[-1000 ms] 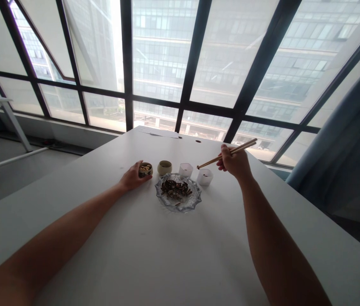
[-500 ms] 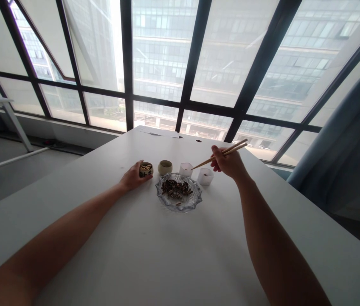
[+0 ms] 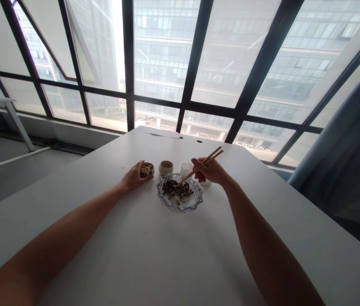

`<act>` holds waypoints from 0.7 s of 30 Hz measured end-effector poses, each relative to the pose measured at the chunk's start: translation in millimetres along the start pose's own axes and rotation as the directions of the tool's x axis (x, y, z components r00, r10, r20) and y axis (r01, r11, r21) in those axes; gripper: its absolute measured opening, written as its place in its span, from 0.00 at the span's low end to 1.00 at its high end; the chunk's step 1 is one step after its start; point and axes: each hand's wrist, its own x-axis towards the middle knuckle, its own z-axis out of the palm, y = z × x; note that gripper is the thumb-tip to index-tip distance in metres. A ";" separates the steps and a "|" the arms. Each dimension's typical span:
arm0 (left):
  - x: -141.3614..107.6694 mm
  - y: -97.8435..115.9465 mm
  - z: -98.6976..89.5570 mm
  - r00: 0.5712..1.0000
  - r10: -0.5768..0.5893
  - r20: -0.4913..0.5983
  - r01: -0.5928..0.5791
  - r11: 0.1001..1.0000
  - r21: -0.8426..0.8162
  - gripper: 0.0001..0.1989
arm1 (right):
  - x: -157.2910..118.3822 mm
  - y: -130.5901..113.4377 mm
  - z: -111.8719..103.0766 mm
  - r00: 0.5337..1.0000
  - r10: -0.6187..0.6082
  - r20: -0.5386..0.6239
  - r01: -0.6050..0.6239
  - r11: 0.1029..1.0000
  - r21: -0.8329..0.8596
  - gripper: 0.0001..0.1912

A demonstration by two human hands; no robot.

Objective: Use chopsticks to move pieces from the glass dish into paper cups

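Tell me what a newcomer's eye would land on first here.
Probably the bright, black-framed windows filling the background. Next, the scalloped glass dish of dark seeds on the white table, where wooden chopsticks in the right grip reach down to the seeds. To its left, the left grip curls around a small lettered cup.

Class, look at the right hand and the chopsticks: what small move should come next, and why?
Probably close the chopsticks on one of the seeds: the right hand holds their tips down at the pile in the dish, no seed shows lifted, and the left hand is around the cup.
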 end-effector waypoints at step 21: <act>-1.9 6.1 -4.6 1.000 -0.017 0.018 0.018 1.000 -0.009 0.46 | 2.9 13.2 -2.5 0.995 -0.078 0.063 0.083 0.992 -0.094 0.28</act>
